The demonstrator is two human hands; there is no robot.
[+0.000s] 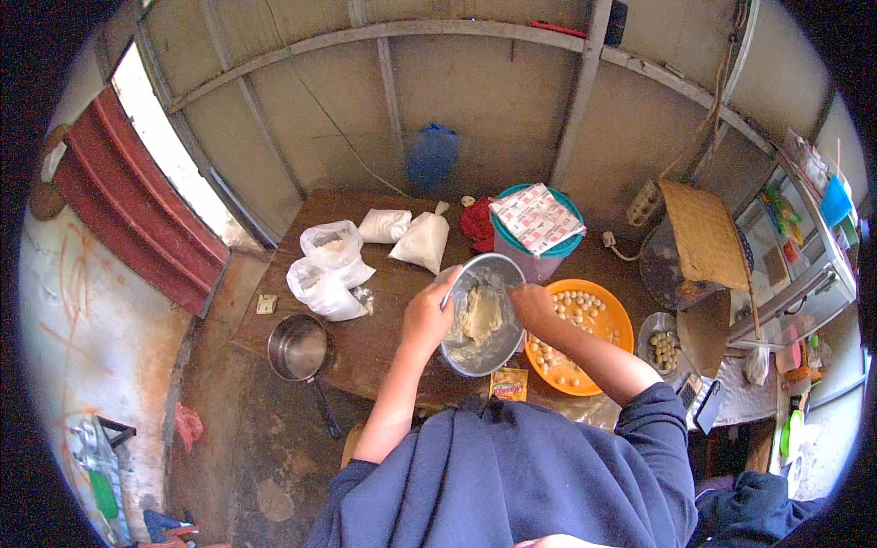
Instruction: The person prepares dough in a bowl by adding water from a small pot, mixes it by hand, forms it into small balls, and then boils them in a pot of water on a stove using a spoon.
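Note:
A metal mixing bowl is tilted towards me in front of my chest, with a lump of pale dough in it and smears on its wall. My left hand grips its left rim, thumb near the top edge. On the opposite rim, my right hand is closed, its fingertips partly hidden. Below my right forearm stands an orange basin with many small pale dough balls. A seasoning packet lies just below the bowl.
Open bags of white powder and tied bags occupy the wooden table's left side. A saucepan sits at its left edge. Behind the bowl stands a teal-lidded bucket; rightward are a plate of balls and a glass cabinet.

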